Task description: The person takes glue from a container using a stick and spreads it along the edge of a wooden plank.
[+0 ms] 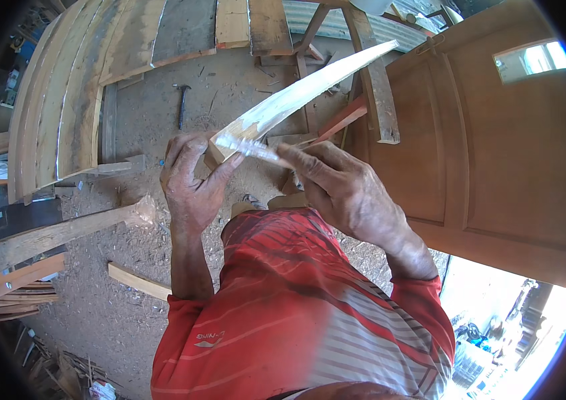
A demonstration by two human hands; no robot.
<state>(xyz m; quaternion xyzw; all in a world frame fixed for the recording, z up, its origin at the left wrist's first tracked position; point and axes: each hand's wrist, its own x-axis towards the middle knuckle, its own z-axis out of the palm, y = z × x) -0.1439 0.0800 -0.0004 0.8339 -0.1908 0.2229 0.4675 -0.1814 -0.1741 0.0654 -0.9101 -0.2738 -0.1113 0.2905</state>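
Note:
My left hand (193, 177) grips the near end of a long, narrow wooden board (303, 93), fingers on its left side and thumb underneath. Wet-looking white coating covers most of the board's upper face, with bare wood showing at the near end. The board slants away to the right, and its far end lies over a wooden beam (380, 100). In my right hand (350, 190), closed fingers pinch a slim, pale tool (256, 149) smeared with white. Its tip is against the board's near end, close to my left thumb; motion blur hides its exact kind.
Planks (120, 40) with white lines along their joints lie side by side at the far left. On the dirt floor are a hammer (183, 105) and a loose wood strip (138, 280). A brown panelled door (496, 153) stands at the right. A timber (63, 233) juts in from the left.

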